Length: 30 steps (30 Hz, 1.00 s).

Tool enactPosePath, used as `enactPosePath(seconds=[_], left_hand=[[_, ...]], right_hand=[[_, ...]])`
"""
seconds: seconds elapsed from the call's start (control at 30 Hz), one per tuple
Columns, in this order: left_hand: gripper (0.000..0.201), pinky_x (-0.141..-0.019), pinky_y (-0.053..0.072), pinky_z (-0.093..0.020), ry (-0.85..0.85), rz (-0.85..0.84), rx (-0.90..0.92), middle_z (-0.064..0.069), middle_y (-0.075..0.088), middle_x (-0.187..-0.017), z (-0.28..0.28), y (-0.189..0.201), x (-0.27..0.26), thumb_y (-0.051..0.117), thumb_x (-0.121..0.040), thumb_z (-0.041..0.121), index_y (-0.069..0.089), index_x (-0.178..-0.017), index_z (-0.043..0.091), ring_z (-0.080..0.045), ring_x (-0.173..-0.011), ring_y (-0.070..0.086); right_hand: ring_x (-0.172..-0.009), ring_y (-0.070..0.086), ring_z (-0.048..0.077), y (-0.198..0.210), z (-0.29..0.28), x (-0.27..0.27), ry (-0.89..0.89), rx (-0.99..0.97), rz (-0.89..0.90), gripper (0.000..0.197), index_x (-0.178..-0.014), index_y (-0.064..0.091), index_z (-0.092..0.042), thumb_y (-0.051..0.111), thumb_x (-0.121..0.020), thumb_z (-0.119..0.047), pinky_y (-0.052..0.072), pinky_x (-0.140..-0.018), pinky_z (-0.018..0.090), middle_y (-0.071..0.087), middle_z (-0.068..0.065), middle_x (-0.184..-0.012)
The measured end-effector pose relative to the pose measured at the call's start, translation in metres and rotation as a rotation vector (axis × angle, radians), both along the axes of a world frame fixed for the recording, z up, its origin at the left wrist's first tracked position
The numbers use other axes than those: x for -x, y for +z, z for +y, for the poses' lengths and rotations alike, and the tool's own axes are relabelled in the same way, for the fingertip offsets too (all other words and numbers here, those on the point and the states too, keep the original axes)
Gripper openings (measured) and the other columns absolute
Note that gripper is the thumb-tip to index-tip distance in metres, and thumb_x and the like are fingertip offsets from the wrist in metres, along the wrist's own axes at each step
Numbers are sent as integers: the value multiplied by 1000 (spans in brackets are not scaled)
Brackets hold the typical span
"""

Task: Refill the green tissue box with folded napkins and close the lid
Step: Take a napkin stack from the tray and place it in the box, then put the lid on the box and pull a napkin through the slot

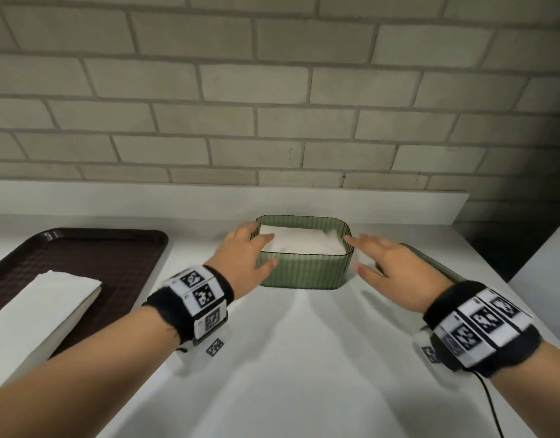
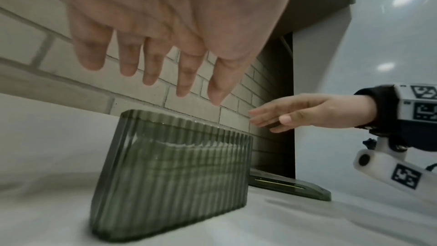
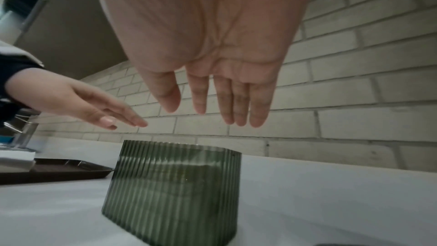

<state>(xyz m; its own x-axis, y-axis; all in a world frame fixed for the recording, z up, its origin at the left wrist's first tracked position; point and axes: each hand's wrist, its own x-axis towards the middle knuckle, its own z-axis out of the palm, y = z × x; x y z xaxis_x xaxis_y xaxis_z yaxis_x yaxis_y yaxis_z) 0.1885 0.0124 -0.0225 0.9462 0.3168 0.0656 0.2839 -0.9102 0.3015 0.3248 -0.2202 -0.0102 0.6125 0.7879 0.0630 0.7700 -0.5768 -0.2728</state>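
The ribbed green tissue box point(image 1: 301, 270) point(image 2: 175, 173) point(image 3: 175, 184) stands lidless on the white counter, with white folded napkins point(image 1: 301, 241) filling it near the rim. My left hand point(image 1: 252, 252) point(image 2: 151, 44) hovers flat above its left side, fingers straight, holding nothing. Over the box's right edge floats my right hand point(image 1: 389, 263) point(image 3: 212, 81), also flat and empty. The green lid point(image 1: 436, 262) point(image 2: 290, 186) lies on the counter to the right of the box, partly hidden under my right hand.
A dark brown tray point(image 1: 92, 257) point(image 3: 54, 171) at the left carries a stack of white napkins point(image 1: 41, 311). A brick wall point(image 1: 272, 105) with a low ledge runs behind the box. The counter's right edge point(image 1: 506, 279) drops off beside the lid.
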Motion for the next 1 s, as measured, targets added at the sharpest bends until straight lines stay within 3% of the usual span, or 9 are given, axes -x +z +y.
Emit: enactPosePath(seconds=[0.13,0.2,0.27,0.4,0.5,0.6,0.73,0.87,1.0], left_hand=[[57,-116,16,-30,-14,-19,80,-2,17,-155,-16,-13,29,44,-92,48,34,-144,27,-20,-144,12],[53,-116,16,-29,2,-19,157,1,17,-155,-22,-18,39,47,-94,43,34,-143,30,-17,-144,10],[52,-116,17,-27,28,-19,224,4,17,-155,-27,-21,45,49,-94,40,34,-143,32,-14,-144,10],[51,-115,25,-26,62,-38,292,9,17,-155,-36,-28,49,50,-94,38,34,-142,33,-12,-143,16],[54,-117,21,-27,68,-33,286,7,14,-157,-44,-34,48,49,-94,37,31,-144,31,-14,-144,12],[53,-115,18,-23,56,-13,289,7,14,-156,-55,-38,46,48,-95,37,31,-144,30,-13,-144,12],[50,-114,25,-24,27,1,331,8,22,-153,-66,-42,43,50,-94,38,37,-141,30,-11,-141,19],[49,-110,32,-27,-36,35,361,9,25,-151,-77,-44,34,50,-93,40,38,-139,30,-11,-138,26],[47,-113,26,-23,-98,29,372,10,23,-151,-90,-44,24,50,-93,39,38,-138,30,-9,-139,23]], right_hand=[[-130,41,6,-5,-31,22,8,46,38,51,-144,27,-41,44,-96,-40,21,-105,14,24,-12,-154],[-92,52,-10,-8,-40,32,-7,44,76,50,-143,29,-43,45,-95,-42,23,-97,10,24,-16,-153],[-65,38,-19,-15,-45,37,-26,11,120,48,-141,34,-42,46,-95,-41,25,-93,9,26,-19,-151],[-119,41,-7,-34,-50,38,-39,-60,170,45,-138,40,-40,49,-94,-38,30,-100,13,28,-15,-151],[-103,48,-10,-43,-54,38,-129,-83,178,44,-136,46,-35,52,-93,-35,34,-93,14,31,-12,-150],[-118,52,9,-47,-63,27,-329,-52,176,40,-133,51,-22,53,-93,-28,33,-92,16,41,0,-144],[-109,58,21,-49,-75,-2,-533,51,168,34,-125,57,-13,53,-93,-20,45,-93,28,56,8,-126],[-101,60,20,-55,-75,-27,-550,289,101,29,-119,58,-13,51,-92,-20,51,-89,30,60,6,-115],[-86,62,18,-53,-60,-34,-503,456,-52,22,-112,54,-13,47,-92,-16,55,-79,30,63,3,-99]])
